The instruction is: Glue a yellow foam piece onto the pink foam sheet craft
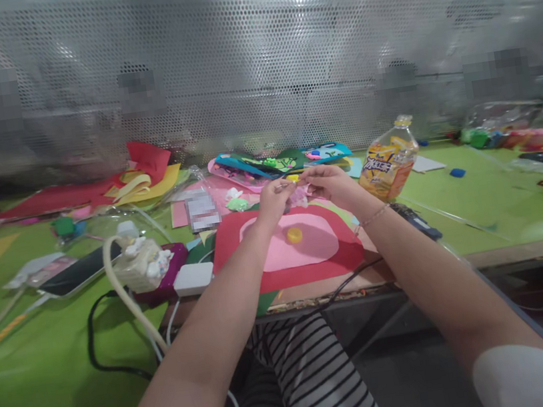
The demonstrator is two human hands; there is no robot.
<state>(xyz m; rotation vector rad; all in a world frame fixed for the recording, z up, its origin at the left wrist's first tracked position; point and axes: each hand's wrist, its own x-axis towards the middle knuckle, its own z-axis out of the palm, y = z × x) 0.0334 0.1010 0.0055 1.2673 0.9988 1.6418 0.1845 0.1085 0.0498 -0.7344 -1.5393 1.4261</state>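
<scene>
Both my hands meet above the far edge of a red felt sheet (237, 248). My left hand (274, 200) and my right hand (327, 183) are closed in pinches on a small pale pink piece (302, 194) held between them. On the red sheet lies a pink oval felt piece (308, 245) with a small yellow disc (295, 234) on it. A thin bracelet circles my right wrist.
An orange drink bottle (390, 163) leans just right of my hands. Felt pieces in a clear bag (276, 161) lie behind them. Left are a phone (76, 271), a white charger block (194, 278), cables and a glue gun (143, 262). A perforated metal screen (253, 71) backs the green table (47, 370).
</scene>
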